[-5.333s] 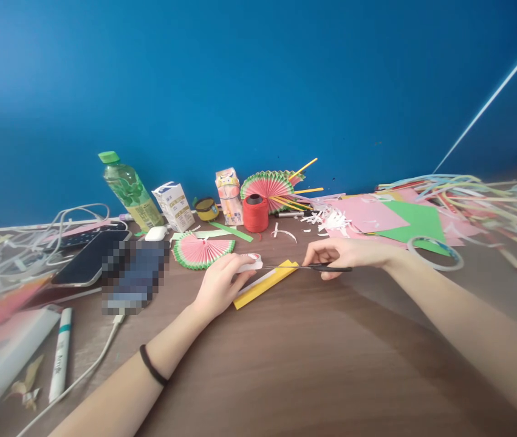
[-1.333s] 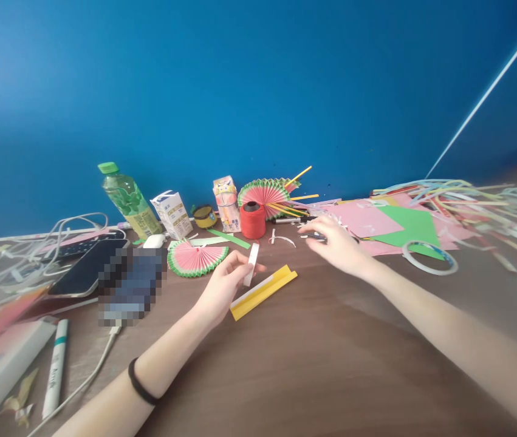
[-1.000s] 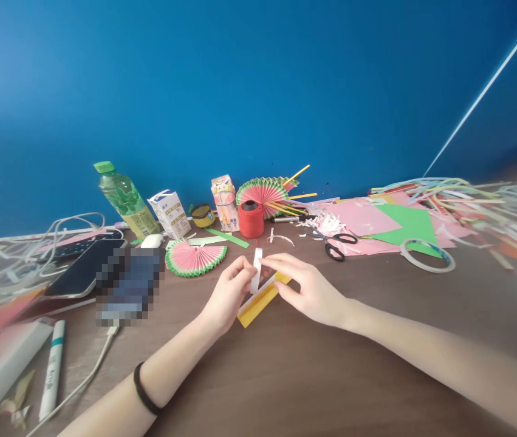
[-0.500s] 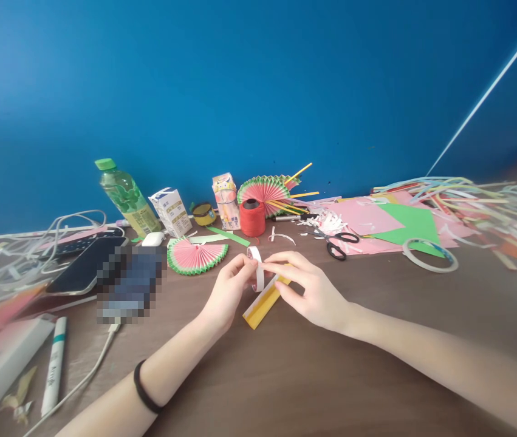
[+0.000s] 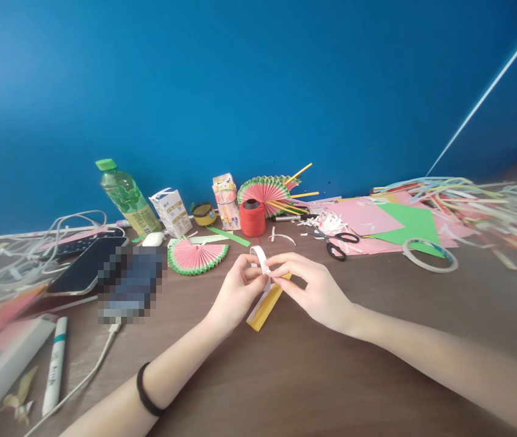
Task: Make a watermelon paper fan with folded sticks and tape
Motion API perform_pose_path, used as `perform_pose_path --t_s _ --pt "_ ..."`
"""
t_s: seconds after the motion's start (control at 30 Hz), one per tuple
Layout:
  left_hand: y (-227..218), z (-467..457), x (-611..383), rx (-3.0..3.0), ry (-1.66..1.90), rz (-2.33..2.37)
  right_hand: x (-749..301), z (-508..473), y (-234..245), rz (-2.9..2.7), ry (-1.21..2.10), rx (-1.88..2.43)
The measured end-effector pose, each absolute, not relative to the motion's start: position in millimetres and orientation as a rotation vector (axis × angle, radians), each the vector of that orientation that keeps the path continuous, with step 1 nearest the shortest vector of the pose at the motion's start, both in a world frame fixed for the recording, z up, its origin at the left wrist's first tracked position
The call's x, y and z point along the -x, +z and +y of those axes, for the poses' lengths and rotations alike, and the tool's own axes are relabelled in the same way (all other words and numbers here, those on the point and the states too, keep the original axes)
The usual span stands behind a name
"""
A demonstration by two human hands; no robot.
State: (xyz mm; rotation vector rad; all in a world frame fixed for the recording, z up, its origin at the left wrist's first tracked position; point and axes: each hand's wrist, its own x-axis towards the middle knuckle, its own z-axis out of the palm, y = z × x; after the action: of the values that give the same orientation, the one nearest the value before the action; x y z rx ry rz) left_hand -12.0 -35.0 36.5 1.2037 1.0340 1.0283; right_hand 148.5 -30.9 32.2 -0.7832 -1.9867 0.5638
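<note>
A narrow roll of white tape [image 5: 261, 258] is gripped in my left hand [image 5: 236, 292], standing on edge between closed thumb and fingers. The thumb and fingertips of my right hand [image 5: 319, 290] pinch at the right side of the same roll, meeting the left fingertips there. I cannot make out the tape's loose end. Under the hands a folded yellow paper strip [image 5: 265, 311] with a white band along one edge lies slantwise on the brown table [image 5: 249, 388]. Its upper part is partly hidden by the fingers.
Behind the hands are a pleated watermelon fan [image 5: 198, 255], a red thread spool [image 5: 253, 220] and black scissors [image 5: 342, 244]. A wider tape roll [image 5: 430, 255] and green paper [image 5: 410, 224] lie right. Phones, a bottle [image 5: 128, 197] and a marker [image 5: 54, 367] stand or lie left.
The tape roll has turned and tipped between my hands. My right fingers have closed from a looser spread into a pinch at it. The yellow strip has shifted very slightly.
</note>
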Motion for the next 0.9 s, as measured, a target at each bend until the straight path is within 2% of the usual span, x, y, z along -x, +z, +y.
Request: perform_pose_path --t_s 0.9 --pt "34.4 -29.7 18.4 -1.165 1.080 0.956 -148.0 -37.2 30.4 -2.012 0.855 0.820"
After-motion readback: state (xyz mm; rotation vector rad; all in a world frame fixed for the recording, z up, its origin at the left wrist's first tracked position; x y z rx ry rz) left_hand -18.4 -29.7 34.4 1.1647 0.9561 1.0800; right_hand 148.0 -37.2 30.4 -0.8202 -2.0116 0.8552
